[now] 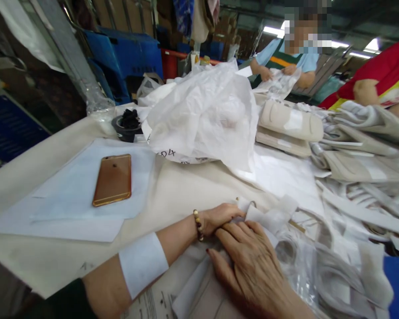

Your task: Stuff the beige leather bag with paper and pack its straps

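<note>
My left hand (221,217), with a bead bracelet (198,225) at its wrist, reaches in from the left with curled fingers. Its fingertips are at the edge of a pale strap piece (257,215) with a small metal ring; what they hold is hidden. Just in front, my right hand (249,257) lies palm down, fingers extended and thumb apart, over pale material. Its fingertips partly cover my left hand. Below both hands are a flat pale beige piece (208,288) and a clear plastic bag with printing (149,303).
A gold phone (113,179) rests on white paper sheets (69,195). Beyond stand a large white plastic bag (202,110), a dark bowl (126,130) and stacked beige pieces (291,119). Wrapped straps (335,270) fill the right. Two people work across the table.
</note>
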The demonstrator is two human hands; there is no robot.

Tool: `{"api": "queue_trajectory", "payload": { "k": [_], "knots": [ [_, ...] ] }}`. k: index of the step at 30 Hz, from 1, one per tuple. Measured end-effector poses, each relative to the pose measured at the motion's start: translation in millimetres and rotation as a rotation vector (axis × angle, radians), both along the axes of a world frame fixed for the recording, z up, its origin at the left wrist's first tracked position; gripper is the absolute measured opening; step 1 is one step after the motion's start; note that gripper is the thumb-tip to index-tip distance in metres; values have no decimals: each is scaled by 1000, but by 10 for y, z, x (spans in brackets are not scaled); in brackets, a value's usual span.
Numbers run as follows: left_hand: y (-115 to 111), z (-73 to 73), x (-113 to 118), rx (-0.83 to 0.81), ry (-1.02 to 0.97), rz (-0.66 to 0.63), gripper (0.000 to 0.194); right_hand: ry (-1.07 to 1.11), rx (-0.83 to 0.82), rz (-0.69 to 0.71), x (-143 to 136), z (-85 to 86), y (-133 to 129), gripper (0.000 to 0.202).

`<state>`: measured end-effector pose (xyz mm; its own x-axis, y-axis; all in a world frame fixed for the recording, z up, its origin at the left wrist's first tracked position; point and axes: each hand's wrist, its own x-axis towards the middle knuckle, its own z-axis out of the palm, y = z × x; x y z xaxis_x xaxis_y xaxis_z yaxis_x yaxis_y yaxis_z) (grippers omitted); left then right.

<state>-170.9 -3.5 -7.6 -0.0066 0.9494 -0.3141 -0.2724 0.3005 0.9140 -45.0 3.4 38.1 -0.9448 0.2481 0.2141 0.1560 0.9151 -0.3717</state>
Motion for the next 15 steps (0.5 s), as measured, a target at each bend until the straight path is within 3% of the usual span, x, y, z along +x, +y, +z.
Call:
{"api": "queue_trajectory", "payload": {
  "k": [4, 8, 9, 12, 15],
  "knots": [
    [-94, 75, 5, -21, 143, 65, 38, -74, -2, 6, -23, -7, 17, 14],
    [-716, 116, -77, 2, 396, 148, 23, -111, -3, 24, -6, 24, 20, 13],
    [-924, 118, -96, 59, 465, 108, 25, -116, -6, 24, 0, 30, 20, 14],
    [-1452, 106, -114, 447, 942, -169, 34, -146, -19, 7, 7, 39, 21, 21],
    [-1645, 72, -75, 630, 1097, -278, 27, -172, -30, -3, -2, 46, 20, 21]
  ]
}}
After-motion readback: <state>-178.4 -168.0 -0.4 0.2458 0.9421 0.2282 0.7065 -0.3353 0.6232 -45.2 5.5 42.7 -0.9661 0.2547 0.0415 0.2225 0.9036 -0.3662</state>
